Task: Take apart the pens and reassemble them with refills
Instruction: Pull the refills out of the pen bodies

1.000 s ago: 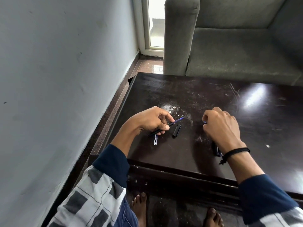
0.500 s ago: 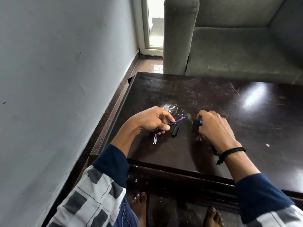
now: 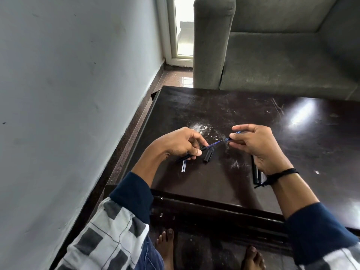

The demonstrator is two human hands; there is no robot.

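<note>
My left hand (image 3: 180, 144) pinches a black pen barrel (image 3: 202, 148) with a blue refill (image 3: 214, 144) sticking out of its front, just above the dark table (image 3: 204, 106). My right hand (image 3: 255, 145) is raised beside it and pinches a small blue pen piece (image 3: 234, 135) close to the refill's tip. A black pen cap (image 3: 208, 155) lies on the table under the refill. Two thin pale refills (image 3: 184, 165) lie below my left hand. Black pen parts (image 3: 256, 175) lie under my right wrist, partly hidden.
A grey wall stands close on the left. A grey sofa (image 3: 282, 65) sits behind the table's far edge. The table's near edge (image 3: 214, 203) is right in front of me, with my bare feet (image 3: 165, 246) on the floor below it.
My right hand has lifted off the table and moved left toward the refill tip, carrying the small blue piece. My left hand has stayed where it was with the barrel.
</note>
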